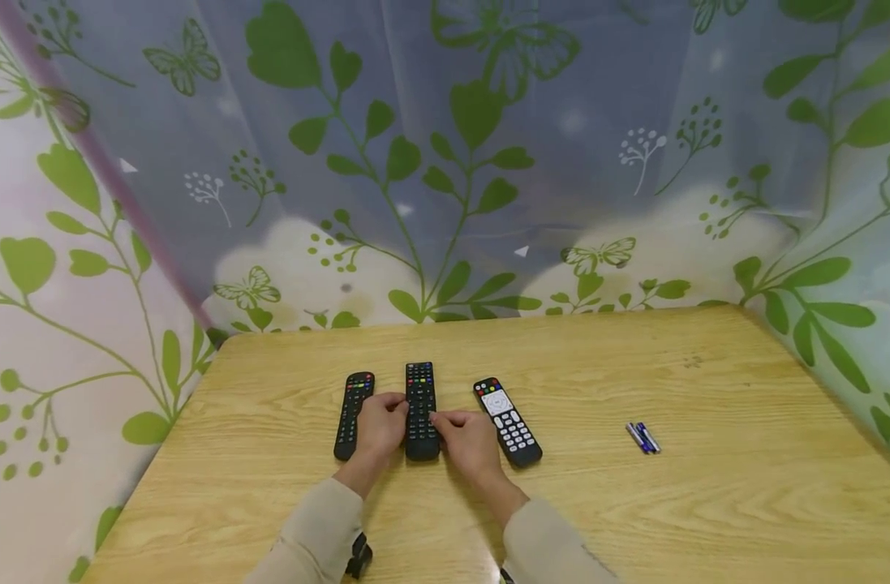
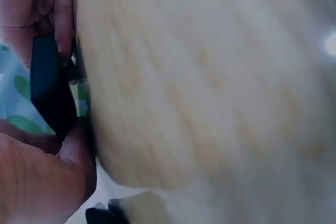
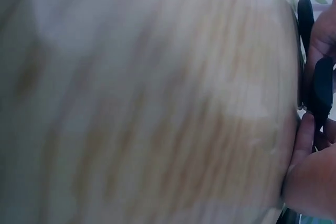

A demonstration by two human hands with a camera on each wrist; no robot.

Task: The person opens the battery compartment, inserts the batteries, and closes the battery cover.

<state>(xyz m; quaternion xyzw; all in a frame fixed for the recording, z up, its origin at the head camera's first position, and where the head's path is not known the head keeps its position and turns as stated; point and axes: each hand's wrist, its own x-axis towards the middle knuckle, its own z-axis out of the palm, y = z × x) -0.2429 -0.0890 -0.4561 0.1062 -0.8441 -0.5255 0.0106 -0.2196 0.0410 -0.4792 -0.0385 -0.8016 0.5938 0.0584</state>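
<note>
A long black remote control [image 1: 421, 442], its buttons facing up, lies between my two hands at the middle of the table. At its left edge, my left hand [image 1: 380, 423] grips it with thumb and fingers. My right hand [image 1: 474, 444] holds the opposite edge, lower down. In the left wrist view, the end of this remote [image 2: 50, 85] shows dark between the two hands. The right wrist view catches only part of the right hand [image 3: 315, 174] and the remote's end [image 3: 322, 90] at its edge.
A second black remote control [image 1: 348, 422] lies left, partly behind my left hand. A black remote with white buttons [image 1: 497, 403] lies tilted to the right. Farther right, small batteries [image 1: 643, 438] lie side by side on the wooden table [image 1: 744, 487]. Patterned curtains [image 1: 561, 162] surround the table's back and sides.
</note>
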